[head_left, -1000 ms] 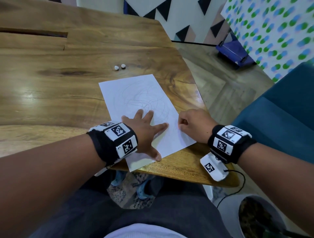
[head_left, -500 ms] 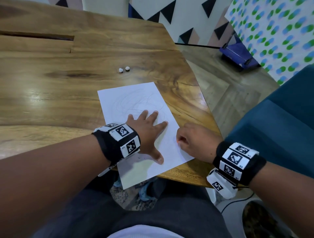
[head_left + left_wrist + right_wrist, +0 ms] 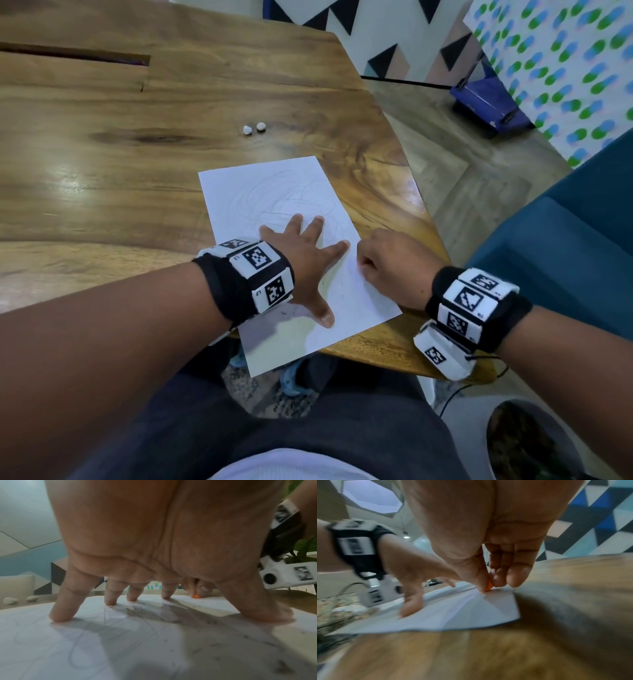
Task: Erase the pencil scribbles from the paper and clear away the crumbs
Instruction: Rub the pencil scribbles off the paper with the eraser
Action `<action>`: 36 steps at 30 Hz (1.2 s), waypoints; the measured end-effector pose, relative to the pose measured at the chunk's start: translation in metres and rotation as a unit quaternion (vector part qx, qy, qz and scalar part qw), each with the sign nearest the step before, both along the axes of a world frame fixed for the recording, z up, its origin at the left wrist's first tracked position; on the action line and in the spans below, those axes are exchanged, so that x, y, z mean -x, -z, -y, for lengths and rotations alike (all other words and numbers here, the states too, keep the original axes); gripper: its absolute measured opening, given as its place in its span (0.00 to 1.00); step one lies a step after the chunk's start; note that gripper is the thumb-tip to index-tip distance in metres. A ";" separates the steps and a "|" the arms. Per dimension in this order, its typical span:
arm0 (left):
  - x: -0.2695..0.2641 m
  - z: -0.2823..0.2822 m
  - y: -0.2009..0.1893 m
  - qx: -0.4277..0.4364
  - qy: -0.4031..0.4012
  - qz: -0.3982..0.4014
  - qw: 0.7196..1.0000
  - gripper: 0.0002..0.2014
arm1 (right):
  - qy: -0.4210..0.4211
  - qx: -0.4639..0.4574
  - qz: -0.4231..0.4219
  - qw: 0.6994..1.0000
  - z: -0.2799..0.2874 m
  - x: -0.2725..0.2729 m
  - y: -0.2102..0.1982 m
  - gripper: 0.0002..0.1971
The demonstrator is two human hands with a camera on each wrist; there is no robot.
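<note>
A white paper (image 3: 274, 202) with faint pencil scribbles (image 3: 287, 198) lies at the wooden table's near edge, its near corner hanging over. My left hand (image 3: 315, 267) is spread flat on the sheet, fingertips (image 3: 60, 616) and thumb pressing it down. My right hand (image 3: 383, 263) is at the paper's right edge and pinches a small orange eraser (image 3: 488, 586) against the sheet; the eraser (image 3: 196, 596) also shows in the left wrist view. Dark crumbs (image 3: 212, 622) lie scattered on the paper near the left thumb.
Two small white lumps (image 3: 253, 128) sit on the table (image 3: 102, 171) beyond the paper. A dark slot (image 3: 75, 56) cuts the tabletop at far left. A blue armchair (image 3: 565, 240) stands to the right, a blue object (image 3: 486, 102) on the floor behind it.
The paper has slid toward me under my left hand and now overhangs the table edge. My right hand has moved back and forth along the paper's right edge with the eraser.
</note>
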State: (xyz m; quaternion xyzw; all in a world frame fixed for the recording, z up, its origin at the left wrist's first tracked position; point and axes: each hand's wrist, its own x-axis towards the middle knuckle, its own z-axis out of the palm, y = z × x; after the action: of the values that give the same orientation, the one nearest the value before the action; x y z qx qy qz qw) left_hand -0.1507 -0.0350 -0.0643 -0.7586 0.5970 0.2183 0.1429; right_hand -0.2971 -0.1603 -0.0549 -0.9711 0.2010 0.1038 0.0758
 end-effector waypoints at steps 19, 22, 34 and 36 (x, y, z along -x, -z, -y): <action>0.000 0.001 0.002 0.000 0.003 0.009 1.000 0.66 | -0.067 -0.032 0.017 0.997 -0.013 0.010 0.005 0.07; -0.001 0.000 0.002 0.007 0.008 0.012 1.000 0.66 | -0.007 -0.013 0.034 0.999 0.006 -0.002 0.003 0.06; -0.001 -0.001 0.002 0.002 0.005 0.005 1.000 0.66 | -0.050 -0.010 0.009 0.999 0.001 0.008 0.006 0.07; -0.001 -0.002 0.002 0.005 0.008 0.007 1.000 0.66 | -0.010 -0.001 0.015 1.000 0.014 -0.003 0.004 0.06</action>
State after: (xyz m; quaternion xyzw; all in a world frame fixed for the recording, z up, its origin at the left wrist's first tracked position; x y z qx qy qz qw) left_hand -0.1497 -0.0330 -0.0661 -0.7557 0.6033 0.2089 0.1456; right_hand -0.2943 -0.1742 -0.0594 -0.9745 0.1896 0.0903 0.0785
